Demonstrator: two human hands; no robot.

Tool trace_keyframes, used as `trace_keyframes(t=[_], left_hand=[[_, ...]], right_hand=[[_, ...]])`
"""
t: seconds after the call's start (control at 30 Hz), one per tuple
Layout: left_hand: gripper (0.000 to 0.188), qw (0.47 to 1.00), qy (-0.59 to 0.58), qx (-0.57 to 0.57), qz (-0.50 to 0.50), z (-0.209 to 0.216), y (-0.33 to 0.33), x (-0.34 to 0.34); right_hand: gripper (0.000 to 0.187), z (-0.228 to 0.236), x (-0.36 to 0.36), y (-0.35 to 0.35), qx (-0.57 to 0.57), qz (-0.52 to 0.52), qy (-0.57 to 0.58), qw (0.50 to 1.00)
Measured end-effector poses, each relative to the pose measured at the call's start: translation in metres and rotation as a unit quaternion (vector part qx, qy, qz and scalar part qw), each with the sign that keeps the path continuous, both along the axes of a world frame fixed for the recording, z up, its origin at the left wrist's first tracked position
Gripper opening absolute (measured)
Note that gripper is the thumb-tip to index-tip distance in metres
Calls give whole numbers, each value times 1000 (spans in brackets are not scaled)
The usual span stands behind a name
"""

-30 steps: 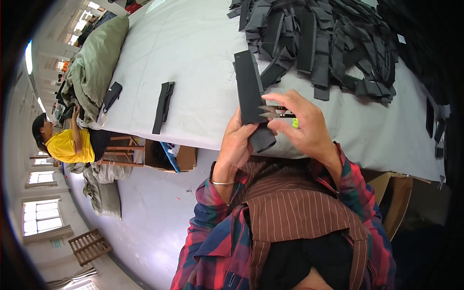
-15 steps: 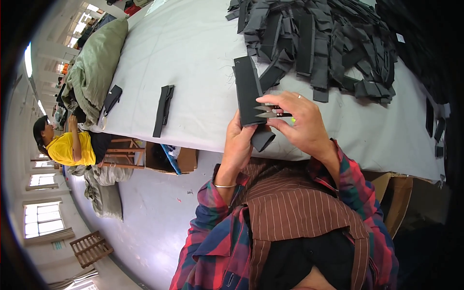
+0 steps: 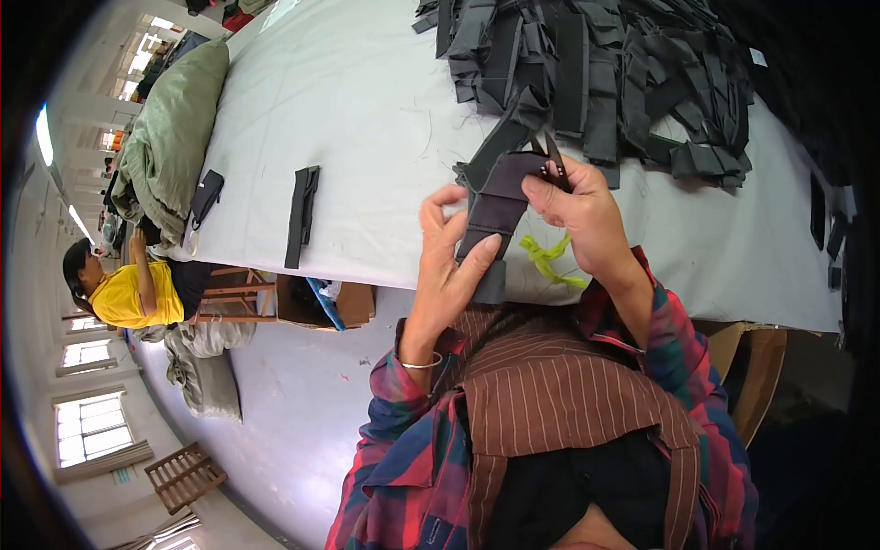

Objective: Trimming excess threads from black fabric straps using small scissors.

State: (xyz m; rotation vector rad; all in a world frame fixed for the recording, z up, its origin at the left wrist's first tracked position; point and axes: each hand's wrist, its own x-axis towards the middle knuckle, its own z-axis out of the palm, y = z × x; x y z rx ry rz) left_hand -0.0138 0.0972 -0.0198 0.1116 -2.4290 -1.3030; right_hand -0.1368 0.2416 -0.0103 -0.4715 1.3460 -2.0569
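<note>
Works at a broad, pale-covered table (image 3: 367,128), before a heap of dark fabric strips (image 3: 623,82) massed across its far right side. Wears a brown pinstriped apron (image 3: 564,408) over a plaid shirt (image 3: 394,458). Appears with a bulging green sack (image 3: 183,119) at the table's left end and, just below it in view, with a co-worker (image 3: 136,293) in a yellow top, near an open cardboard box (image 3: 357,307) beside the table. Clasps a folded dark strip (image 3: 500,197) in the left hand (image 3: 445,275), above the table's near edge and short of the heap, with the thumb laid over its face and the fingers curled along its left side, partly hidden. Pinches the strip's upper right corner in the right hand (image 3: 591,215), with thumb and fingers nearly together, and grips there a pair of snips (image 3: 555,156), with dark blades slightly parted and pointing toward the heap. Shows a lone strip (image 3: 301,218) lying well apart to the left. Dangles a lime-green ribbon (image 3: 545,259) below the right palm. Carries a thin bangle (image 3: 423,364) on the left wrist.
</note>
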Motion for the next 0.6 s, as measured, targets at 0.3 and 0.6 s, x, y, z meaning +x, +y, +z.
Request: trace_keyframes(t=[0.3, 0.6], left_hand=[[22, 969, -32, 240, -37, 20, 2, 5], [18, 946, -29, 317, 62, -4, -7, 7]], right_hand=[[12, 1, -6, -8, -14, 33, 7, 999], [21, 3, -1, 4, 111, -90, 386, 911]])
